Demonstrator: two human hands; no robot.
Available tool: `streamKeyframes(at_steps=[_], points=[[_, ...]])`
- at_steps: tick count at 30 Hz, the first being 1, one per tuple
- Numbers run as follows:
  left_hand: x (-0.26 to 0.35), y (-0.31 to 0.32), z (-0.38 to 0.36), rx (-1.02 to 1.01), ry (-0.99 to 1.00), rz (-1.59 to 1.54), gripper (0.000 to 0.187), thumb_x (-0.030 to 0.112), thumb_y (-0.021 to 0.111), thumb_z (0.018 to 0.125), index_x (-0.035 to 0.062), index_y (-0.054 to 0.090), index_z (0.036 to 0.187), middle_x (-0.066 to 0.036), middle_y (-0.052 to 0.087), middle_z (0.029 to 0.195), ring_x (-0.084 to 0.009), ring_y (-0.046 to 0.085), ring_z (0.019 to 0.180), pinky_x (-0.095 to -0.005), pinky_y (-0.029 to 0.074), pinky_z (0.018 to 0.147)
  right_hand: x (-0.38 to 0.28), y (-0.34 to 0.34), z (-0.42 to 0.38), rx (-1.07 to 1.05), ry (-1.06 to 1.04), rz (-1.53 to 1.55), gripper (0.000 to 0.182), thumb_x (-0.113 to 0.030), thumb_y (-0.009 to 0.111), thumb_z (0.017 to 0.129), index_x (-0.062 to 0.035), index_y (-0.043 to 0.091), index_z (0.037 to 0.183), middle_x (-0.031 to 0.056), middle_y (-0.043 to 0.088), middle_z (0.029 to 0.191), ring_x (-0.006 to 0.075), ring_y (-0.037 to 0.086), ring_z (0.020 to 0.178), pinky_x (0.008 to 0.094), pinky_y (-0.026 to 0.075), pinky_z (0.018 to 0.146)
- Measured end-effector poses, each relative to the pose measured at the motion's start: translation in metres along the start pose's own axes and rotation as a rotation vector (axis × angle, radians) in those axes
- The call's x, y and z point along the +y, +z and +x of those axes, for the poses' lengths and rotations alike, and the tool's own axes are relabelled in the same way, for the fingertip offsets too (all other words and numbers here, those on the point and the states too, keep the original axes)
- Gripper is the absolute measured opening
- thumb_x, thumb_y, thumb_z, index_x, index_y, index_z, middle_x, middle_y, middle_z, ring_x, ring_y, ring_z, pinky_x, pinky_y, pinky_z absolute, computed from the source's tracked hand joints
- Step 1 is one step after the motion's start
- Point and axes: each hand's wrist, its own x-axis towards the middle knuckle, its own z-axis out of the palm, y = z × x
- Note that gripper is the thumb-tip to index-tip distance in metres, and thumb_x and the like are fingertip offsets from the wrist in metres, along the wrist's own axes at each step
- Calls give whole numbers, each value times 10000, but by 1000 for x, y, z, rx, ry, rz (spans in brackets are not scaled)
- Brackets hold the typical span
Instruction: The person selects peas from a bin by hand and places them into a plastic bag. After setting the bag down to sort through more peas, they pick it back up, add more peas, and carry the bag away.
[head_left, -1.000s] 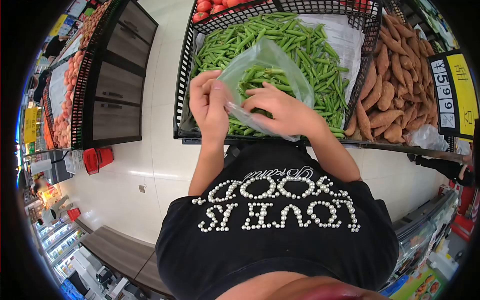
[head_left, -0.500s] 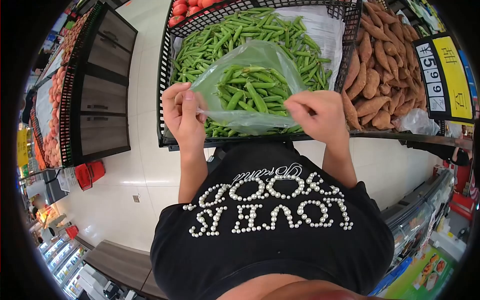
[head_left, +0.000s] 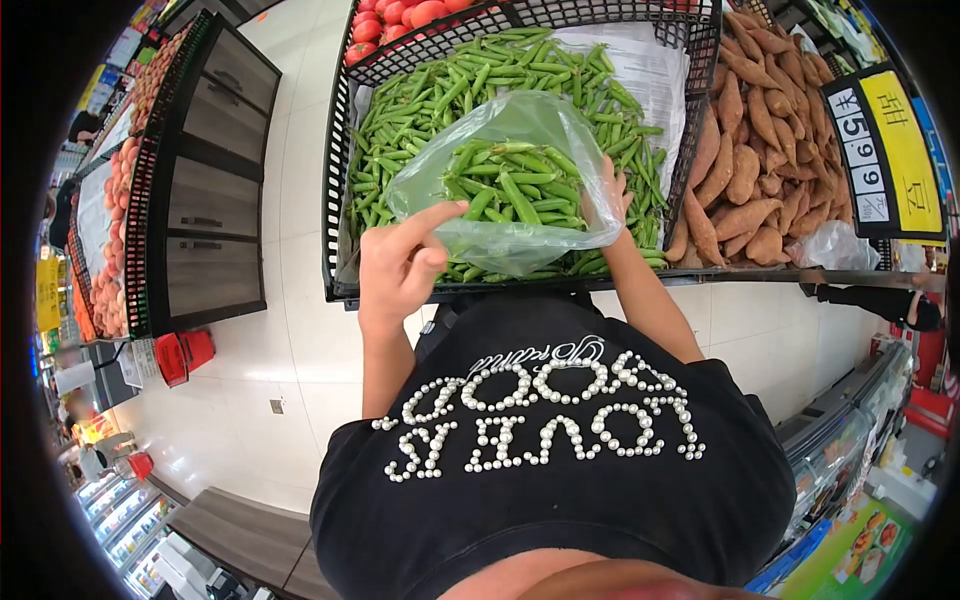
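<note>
A translucent green plastic bag (head_left: 520, 252) rests with its mouth open on the loose pea pods. Inside it lies a pile of pea pods (head_left: 520, 190). My left hand (head_left: 393, 265) is at the bag's left rim, index finger stretched out over the opening and thumb apart; its other fingers are curled. At the bag's right side, my right hand (head_left: 608, 203) has its fingers extended against the plastic, which partly covers it. More loose pea pods (head_left: 455, 90) surround the bag in a black crate (head_left: 338, 200).
Red tomatoes (head_left: 400, 18) sit behind the pea crate. To the right are sweet potatoes (head_left: 745, 170) and a yellow price sign (head_left: 905, 150). A dark cabinet stand (head_left: 210, 190) with produce is on the left, and a red basket (head_left: 185, 355) is on the floor.
My left hand has let go of the rim and turned, its index finger now over the opening. My right hand has opened and moved from the near rim to the bag's right side.
</note>
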Motion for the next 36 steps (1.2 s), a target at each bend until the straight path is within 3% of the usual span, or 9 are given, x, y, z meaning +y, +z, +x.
streamKeyframes(at_steps=[5,6,9,15,21,25,29,32,36], points=[[19,1,2,-152,-152,235,301,319,791,785,67,678,904,-50,570,529,-164,552,438,-286,422,465,-1,-10,3,-104,95,34,544,-344,583,874,-345,424,1395,197,382,1450,513,421,1255,658,309,989],[19,3,0,-116,-101,248,244,148,834,734,42,674,885,-49,548,523,-139,483,435,-264,360,445,-1,-11,4,-101,106,45,543,-347,582,875,-338,425,1394,197,383,1447,513,434,1241,656,314,989],[18,2,-3,-35,61,383,216,148,825,745,53,683,878,-40,574,568,-149,512,458,-271,354,438,-4,-10,3,-50,125,73,563,-359,595,865,-329,417,1398,194,391,1435,521,469,1196,652,341,974],[44,20,9,192,525,361,218,191,805,698,77,671,826,-41,604,769,-220,621,800,-359,522,741,10,-13,10,-80,57,114,594,-347,626,839,-302,415,1392,198,466,1313,521,523,1089,591,449,886],[45,36,16,-150,303,793,293,164,732,723,70,655,989,-17,631,949,-218,599,958,-420,444,965,19,3,5,119,-90,98,527,-333,636,825,-254,482,1322,137,530,1194,469,575,985,537,498,797],[46,37,15,-293,315,760,221,133,642,702,85,653,918,12,612,845,-177,583,803,-337,468,759,31,10,4,208,-162,129,417,-302,673,802,-183,568,1188,111,596,1071,391,609,924,483,498,758],[50,35,13,-197,513,593,187,157,713,691,88,660,857,33,572,737,-146,542,682,-295,419,620,33,-1,8,442,-327,300,291,-220,730,772,-108,616,1016,121,625,896,311,629,796,417,486,713],[48,39,11,-37,595,521,224,201,799,664,87,661,798,48,508,640,-131,493,591,-284,363,541,20,-31,14,473,-110,610,224,-165,746,789,-73,603,934,96,604,831,224,602,735,360,472,689],[46,41,15,17,617,530,233,212,802,653,85,659,785,44,503,633,-128,494,588,-286,351,528,8,-84,35,576,-125,1026,158,-96,712,846,-31,584,913,15,548,783,139,553,726,289,457,678]])
